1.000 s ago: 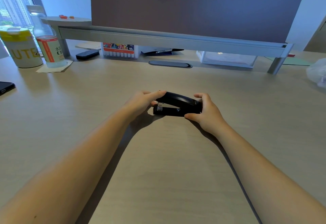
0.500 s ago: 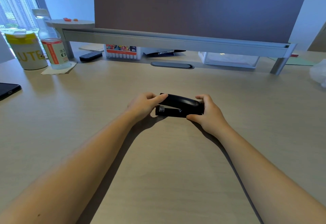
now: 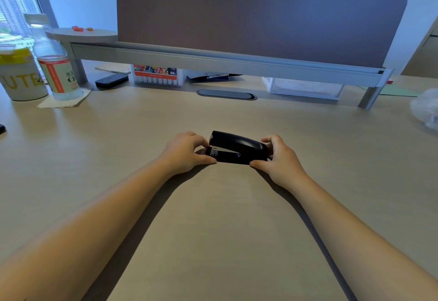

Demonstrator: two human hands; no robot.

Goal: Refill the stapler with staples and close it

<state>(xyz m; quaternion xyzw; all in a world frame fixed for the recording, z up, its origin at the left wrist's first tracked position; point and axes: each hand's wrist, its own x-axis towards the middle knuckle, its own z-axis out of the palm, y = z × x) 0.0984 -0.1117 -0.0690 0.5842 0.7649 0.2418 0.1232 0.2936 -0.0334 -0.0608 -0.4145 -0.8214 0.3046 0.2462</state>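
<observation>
1. While both my forearms stretched out over the pale wooden desk (image 3: 213, 229), the black stapler (image 3: 237, 150) lay on its base near the middle of the desk, lengthwise from left to right, between my two hands.
2. My left hand (image 3: 183, 152) pinched the stapler's left end, the front: fingertips on the far side near the top arm's tip, thumb low along the near edge of the base.
3. My right hand (image 3: 280, 159) clasped the right end, the hinge end, with fingers curled over the back and my thumb flat on the desk against the near bottom corner.
4. The top arm sat slightly raised at the front, leaving a narrow wedge-shaped gap above the base, where a bit of bright metal showed.
5. I could not tell whether staples sat inside.
6. At the far left stood a clear water bottle (image 3: 55, 73) on a paper napkin (image 3: 64, 101), just beside a white cup with yellow lettering (image 3: 20, 80).
7. Under the raised grey shelf (image 3: 225, 63) sat a box of markers (image 3: 157, 76), a dark flat case (image 3: 111, 80) and a clear plastic box (image 3: 303, 88).
8. A crumpled clear bag (image 3: 425, 108) lay at the right edge.
</observation>
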